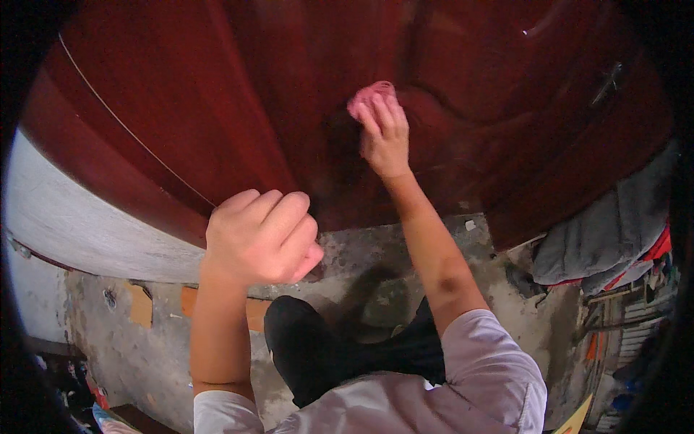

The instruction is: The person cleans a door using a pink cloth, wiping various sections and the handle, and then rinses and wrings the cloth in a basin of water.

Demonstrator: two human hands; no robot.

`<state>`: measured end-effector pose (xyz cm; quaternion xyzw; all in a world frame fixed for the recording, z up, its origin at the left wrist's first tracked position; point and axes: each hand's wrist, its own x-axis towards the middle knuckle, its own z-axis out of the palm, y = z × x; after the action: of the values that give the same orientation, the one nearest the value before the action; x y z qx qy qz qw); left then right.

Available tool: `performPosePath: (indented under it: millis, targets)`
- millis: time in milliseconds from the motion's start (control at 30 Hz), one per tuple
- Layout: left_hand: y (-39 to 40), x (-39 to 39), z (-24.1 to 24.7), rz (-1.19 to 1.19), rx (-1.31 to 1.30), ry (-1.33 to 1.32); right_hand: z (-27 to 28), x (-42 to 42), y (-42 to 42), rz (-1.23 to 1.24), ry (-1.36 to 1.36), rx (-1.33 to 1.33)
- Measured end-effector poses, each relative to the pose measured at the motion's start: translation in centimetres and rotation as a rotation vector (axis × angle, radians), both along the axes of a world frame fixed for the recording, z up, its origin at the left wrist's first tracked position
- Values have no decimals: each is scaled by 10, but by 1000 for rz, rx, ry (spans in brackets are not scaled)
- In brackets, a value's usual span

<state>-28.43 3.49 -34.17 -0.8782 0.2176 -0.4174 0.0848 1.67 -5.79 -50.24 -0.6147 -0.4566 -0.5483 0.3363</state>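
My right hand (385,133) presses a crumpled pink cloth (363,99) against a dark red panelled door (303,81), its fingers spread over the cloth. Nearer to the camera, my left hand (263,236) is raised as a closed fist in front of the door's lower left part. Nothing shows in that fist, though its inner side is turned away from view. The door has raised mouldings, and a metal handle (607,84) sits far to the right.
A pale wall (97,217) meets the door frame at left. Cardboard pieces (140,305) lie on the stained concrete floor (358,255). Grey padded fabric (591,233) with red edging hangs or lies at right, above slatted items. A small white scrap (470,224) lies near the door's bottom edge.
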Motion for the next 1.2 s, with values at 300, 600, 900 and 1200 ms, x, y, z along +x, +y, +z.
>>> performPosePath:
  millis: [300, 600, 900, 1200]
  targets:
    - [-8, 3, 1, 52, 39, 4, -35, -94, 107, 48, 112, -61]
    - [-25, -33, -58, 43, -111, 117, -78, 16, -52, -14, -212, -589]
    - [-53, -3, -232, 123, -454, 367, -71, -32, 43, 215, -384, -659]
    - [-51, -2, -336, 332, -654, 412, -119, 15, -32, 203, -397, -987]
